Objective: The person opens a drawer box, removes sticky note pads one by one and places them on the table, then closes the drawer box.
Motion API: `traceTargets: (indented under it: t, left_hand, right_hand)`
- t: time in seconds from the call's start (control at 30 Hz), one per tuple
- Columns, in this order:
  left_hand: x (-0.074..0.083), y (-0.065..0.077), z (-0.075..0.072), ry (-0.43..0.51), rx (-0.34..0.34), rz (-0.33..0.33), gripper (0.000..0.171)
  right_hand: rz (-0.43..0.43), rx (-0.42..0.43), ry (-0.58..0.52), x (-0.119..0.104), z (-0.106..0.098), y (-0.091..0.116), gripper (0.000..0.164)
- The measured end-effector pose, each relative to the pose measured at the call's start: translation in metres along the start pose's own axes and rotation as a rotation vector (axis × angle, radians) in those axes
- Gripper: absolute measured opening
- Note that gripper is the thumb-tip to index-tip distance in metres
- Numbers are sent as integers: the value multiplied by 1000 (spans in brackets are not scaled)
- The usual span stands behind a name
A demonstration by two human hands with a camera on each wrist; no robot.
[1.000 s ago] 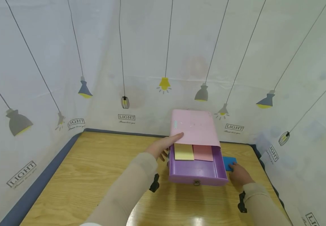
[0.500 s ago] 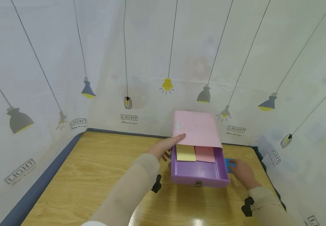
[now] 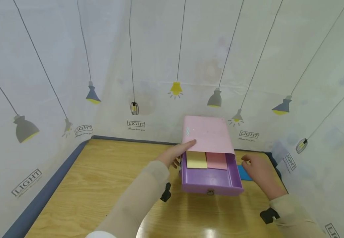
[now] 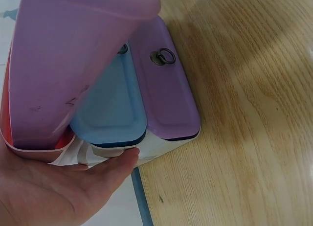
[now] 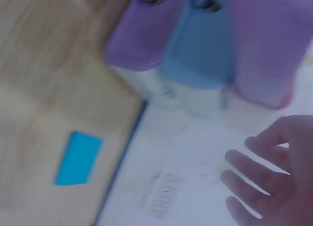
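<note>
A small drawer cabinet with a pink top [image 3: 209, 134] stands at the back of the table. Its purple top drawer [image 3: 210, 178] is pulled out, with a yellow notepad [image 3: 196, 159] and a pink notepad [image 3: 216, 161] lying side by side inside. My left hand [image 3: 175, 153] rests against the cabinet's left side, thumb on the top, fingers extended along the side. Right of the drawer, a blue notepad [image 5: 78, 158] lies flat on the table. Above it and apart hovers my right hand [image 3: 259, 170], fingers loosely bent and holding nothing.
Below the pulled-out drawer are a blue drawer [image 4: 112, 99] and another purple drawer [image 4: 168, 89], both closed, with ring pulls. The wooden table [image 3: 109, 178] meets a lamp-printed backdrop [image 3: 157, 49] behind and at both sides.
My right hand touched the blue notepad beside the drawer and has now lifted off it; the notepad stays on the table. The left hand keeps its place on the cabinet.
</note>
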State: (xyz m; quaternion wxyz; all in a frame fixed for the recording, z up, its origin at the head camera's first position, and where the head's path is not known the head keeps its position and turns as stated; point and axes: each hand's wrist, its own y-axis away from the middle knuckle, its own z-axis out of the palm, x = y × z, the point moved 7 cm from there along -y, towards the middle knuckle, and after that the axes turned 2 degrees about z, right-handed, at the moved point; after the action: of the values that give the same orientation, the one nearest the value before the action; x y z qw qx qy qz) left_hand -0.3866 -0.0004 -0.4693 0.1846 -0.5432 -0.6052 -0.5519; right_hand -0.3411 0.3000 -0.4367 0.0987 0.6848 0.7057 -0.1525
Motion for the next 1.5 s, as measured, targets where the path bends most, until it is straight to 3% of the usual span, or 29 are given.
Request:
traceTargets:
  t: [0.2, 0.37, 0.5, 0.77, 0.97, 1.13, 1.5]
  left_hand:
    - [2, -3, 2, -1, -8, 14, 106]
    - [3, -5, 3, -7, -7, 21, 105]
    - [3, -3, 5, -5, -13, 30, 105]
    - [-2, 0, 0, -10, -2, 48, 104]
    - [-6, -7, -5, -10, 1, 48, 107]
    - [-5, -6, -4, -12, -9, 50, 107]
    - [0, -12, 4, -46, -12, 73, 104]
  right_hand:
    - [-109, 83, 34, -39, -31, 8, 29]
    - [-187, -10, 46, -75, -35, 13, 21]
    - [-238, -88, 64, -98, -26, 14, 14]
    - [-379, -164, 170, -129, 4, 13, 12]
    - [-554, -208, 194, -150, 21, 13, 17]
    - [-630, -253, 267, -157, 33, 10, 40]
    - [-568, -266, 366, -141, 51, -6, 63]
